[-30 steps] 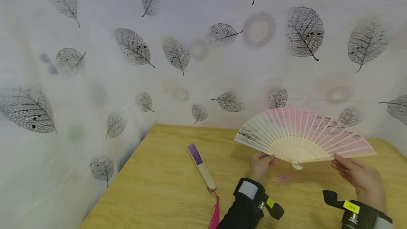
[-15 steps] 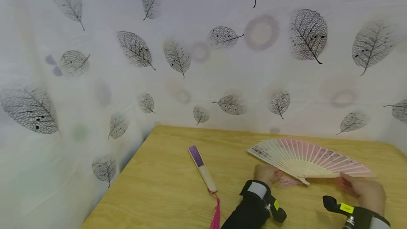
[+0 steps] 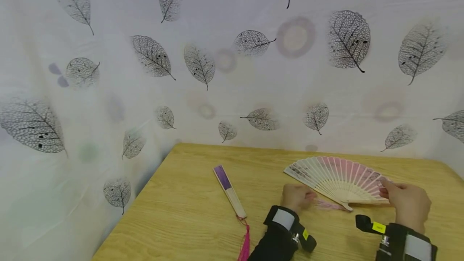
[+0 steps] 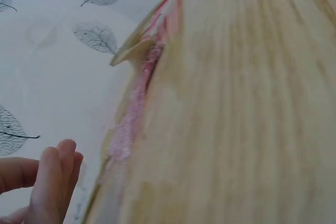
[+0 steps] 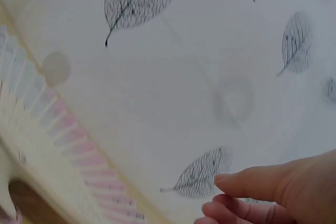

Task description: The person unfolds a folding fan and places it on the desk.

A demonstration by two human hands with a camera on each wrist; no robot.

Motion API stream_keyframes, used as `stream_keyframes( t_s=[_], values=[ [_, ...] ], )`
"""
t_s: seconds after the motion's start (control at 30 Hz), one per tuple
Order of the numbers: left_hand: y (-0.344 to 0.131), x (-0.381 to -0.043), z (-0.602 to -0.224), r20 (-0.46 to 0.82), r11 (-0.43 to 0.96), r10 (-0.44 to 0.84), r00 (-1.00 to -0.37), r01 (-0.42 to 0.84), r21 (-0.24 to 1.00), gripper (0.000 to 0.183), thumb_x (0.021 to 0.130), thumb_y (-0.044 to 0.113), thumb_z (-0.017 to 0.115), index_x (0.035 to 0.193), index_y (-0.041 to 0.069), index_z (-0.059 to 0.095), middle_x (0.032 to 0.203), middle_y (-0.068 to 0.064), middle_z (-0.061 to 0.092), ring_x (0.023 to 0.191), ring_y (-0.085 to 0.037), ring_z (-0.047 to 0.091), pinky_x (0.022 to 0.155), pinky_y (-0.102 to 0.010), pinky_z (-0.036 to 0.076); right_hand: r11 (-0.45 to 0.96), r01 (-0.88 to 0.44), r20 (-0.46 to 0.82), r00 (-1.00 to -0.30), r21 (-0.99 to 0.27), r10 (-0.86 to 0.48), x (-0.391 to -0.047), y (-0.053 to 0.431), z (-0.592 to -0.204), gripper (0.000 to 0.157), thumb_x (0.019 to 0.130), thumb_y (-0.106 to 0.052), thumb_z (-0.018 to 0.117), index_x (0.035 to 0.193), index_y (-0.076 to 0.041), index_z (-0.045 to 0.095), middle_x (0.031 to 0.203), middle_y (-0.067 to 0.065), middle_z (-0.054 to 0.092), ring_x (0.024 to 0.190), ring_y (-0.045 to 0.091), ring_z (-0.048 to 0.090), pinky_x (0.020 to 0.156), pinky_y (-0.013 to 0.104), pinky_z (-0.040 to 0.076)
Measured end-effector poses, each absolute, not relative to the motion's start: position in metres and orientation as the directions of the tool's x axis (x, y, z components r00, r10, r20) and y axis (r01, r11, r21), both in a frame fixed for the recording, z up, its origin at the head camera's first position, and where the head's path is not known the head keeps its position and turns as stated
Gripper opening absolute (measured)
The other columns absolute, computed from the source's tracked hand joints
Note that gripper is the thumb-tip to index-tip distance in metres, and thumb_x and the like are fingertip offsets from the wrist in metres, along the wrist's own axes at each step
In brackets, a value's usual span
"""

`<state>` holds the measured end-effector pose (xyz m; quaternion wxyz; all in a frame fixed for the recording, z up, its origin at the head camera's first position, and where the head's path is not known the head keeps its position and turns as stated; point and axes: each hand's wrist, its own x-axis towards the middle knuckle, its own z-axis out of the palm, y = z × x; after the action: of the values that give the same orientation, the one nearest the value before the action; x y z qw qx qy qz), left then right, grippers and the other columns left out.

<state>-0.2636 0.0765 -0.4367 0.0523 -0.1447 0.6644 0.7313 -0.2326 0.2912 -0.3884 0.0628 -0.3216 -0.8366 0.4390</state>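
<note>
A spread folding fan (image 3: 337, 178), pale green to pink with cream ribs, lies on the table, its pivot end toward me. From the pivot a pink tassel (image 3: 329, 204) trails left. My left hand (image 3: 297, 197) is beside the fan's left edge; in the left wrist view its loosely bent fingers (image 4: 50, 184) hold nothing. Over the fan's right end is my right hand (image 3: 411, 204), overlapping it in the head view. The right wrist view shows its thumb and fingers (image 5: 247, 179) relaxed, with nothing between them and the fan off to the left.
A closed folding fan (image 3: 230, 192) with a purple section lies left of my left hand, its magenta tassel (image 3: 245, 241) pointing toward me. The wooden table (image 3: 174, 212) ends at a leaf-printed curtain (image 3: 203, 23) behind and to the left.
The spread fan has come down from the air onto the table. Both hands have let go of it; the right hand has shifted left and up over the fan's end.
</note>
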Motion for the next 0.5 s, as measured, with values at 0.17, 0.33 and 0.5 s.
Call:
stream_keyframes(
  t_s=[0.17, 0.33, 0.5],
  values=[
    [0.044, -0.270, -0.407, -0.125, -0.136, 0.006, -0.992, -0.125, 0.983, 0.016, 0.078, 0.005, 0.062, 0.088, -0.007, 0.065, 0.075, -0.019, 0.068, 0.065, -0.020, 0.064, 0.061, -0.025, 0.056, 0.570, 0.233, 0.087, -0.874, -0.788, 0.479, -0.240, 0.241, -0.373, 0.065, 0.084, -0.054, 0.045, 0.102, 0.007, 0.062, 0.061, 0.006, 0.067, 0.069, 0.027, 0.060, 0.068, 0.045, 0.043],
    [-0.009, -0.263, -0.364, 0.026, -0.066, 0.014, -1.000, 0.025, 0.998, 0.027, 0.082, 0.014, 0.060, 0.099, -0.007, 0.063, 0.085, -0.022, 0.067, 0.071, -0.022, 0.065, 0.066, -0.028, 0.056, 0.679, 0.040, 0.183, -0.950, -0.733, 0.253, -0.245, 0.177, -0.366, 0.047, 0.085, -0.042, 0.052, 0.093, 0.004, 0.064, 0.070, 0.010, 0.068, 0.060, 0.019, 0.058, 0.052, 0.032, 0.044],
    [-0.063, -0.255, -0.339, 0.115, -0.038, -0.127, -0.985, 0.121, 0.992, 0.033, 0.082, 0.020, 0.061, 0.103, -0.005, 0.062, 0.091, -0.022, 0.067, 0.075, -0.020, 0.064, 0.066, -0.024, 0.055, 0.755, -0.112, 0.202, -0.979, -0.646, 0.028, -0.246, 0.106, -0.378, 0.026, 0.080, -0.031, 0.062, 0.078, -0.005, 0.066, 0.066, 0.003, 0.062, 0.055, 0.011, 0.049, 0.047, 0.030, 0.043]
  ],
)
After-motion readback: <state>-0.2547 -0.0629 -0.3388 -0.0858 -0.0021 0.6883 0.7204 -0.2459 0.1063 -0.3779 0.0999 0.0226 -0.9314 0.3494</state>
